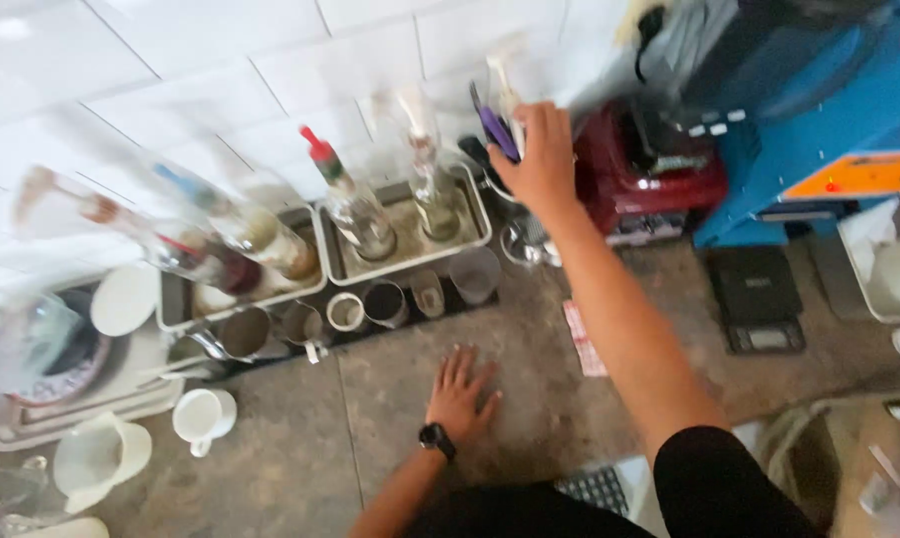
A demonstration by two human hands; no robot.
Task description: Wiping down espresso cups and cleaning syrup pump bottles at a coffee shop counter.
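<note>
In the upper middle of the frame, the right hand [543, 159] is stretched out to a cluster of tall utensils with a purple handle [495, 130], which stand in a container against the white tiled wall [171, 80]. Its fingers are curled around these handles, but the blur does not let me tell how firmly they close. Just right of this hand is a dark red machine [649, 174], and further right a blue appliance [819, 120].

In the lower middle, the left hand [460, 394], with a black wristwatch [436, 437], lies flat on the grey stone counter [300, 438], fingers spread apart and holding nothing.

Above this hand, a row of small metal and glass cups [385, 302] stands in front of two metal trays. The right tray [405, 261] carries clear glass bottles with pour spouts [355, 209], one red-topped. At the lower left stand a white ceramic mug [203, 416] and a white pitcher [96, 458]. A black digital scale [759, 299] lies on the counter at the right.
</note>
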